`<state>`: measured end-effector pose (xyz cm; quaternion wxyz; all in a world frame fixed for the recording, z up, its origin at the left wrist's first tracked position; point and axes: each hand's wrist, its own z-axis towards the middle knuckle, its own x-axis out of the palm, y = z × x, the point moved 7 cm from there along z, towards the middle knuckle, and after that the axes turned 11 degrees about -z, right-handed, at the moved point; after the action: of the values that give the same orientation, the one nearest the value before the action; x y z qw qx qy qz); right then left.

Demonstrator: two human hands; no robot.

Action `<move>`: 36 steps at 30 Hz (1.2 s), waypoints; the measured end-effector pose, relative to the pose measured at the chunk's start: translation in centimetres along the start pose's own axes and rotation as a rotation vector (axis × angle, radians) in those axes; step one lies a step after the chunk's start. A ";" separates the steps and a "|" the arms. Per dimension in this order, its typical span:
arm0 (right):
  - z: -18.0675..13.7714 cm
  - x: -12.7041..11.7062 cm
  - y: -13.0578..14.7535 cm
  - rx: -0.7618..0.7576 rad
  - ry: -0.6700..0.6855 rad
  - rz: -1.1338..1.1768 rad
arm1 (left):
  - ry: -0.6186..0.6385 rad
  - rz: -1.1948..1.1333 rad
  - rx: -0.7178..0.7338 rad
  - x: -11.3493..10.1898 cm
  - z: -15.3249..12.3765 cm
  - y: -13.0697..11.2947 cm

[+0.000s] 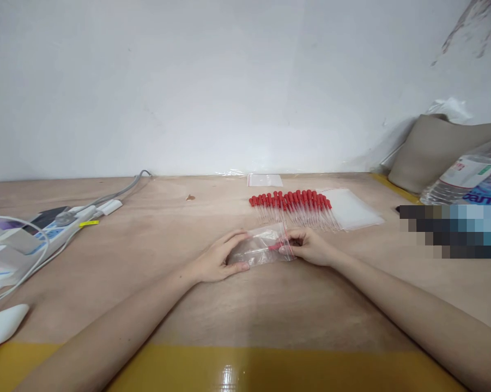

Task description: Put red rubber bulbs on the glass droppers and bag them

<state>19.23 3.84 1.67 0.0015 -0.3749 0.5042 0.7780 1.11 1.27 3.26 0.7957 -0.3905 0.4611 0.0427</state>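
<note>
A small clear zip bag [258, 239] lies low over the table between my hands, with a dropper [253, 251] inside it. The dropper has a red rubber bulb and a thin clear tube pointing left. My left hand [220, 257] curves around the bag's left end, fingers on the far edge and thumb on the near edge. At the bag's red-lined mouth, my right hand [306, 246] pinches the bulb end of the dropper; its fingertips are partly hidden. Just beyond lies a row of several red-bulbed droppers [294, 204], bulbs toward the wall.
More flat zip bags [353, 208] lie right of the droppers, and another bag [265, 180] lies by the wall. On the left are a power strip [51, 235] with cables and a white object [4, 325]. A water bottle [466, 171] and a grey-brown container [420, 149] stand right.
</note>
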 end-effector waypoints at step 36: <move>-1.3 -12.6 -4.4 0.327 -0.957 0.030 | -0.008 -0.113 -0.030 -0.1 -0.2 1.0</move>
<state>30.74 9.70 5.31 0.2800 0.0362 0.5676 0.7734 0.46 1.85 2.72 0.7928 -0.4274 0.4344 0.0061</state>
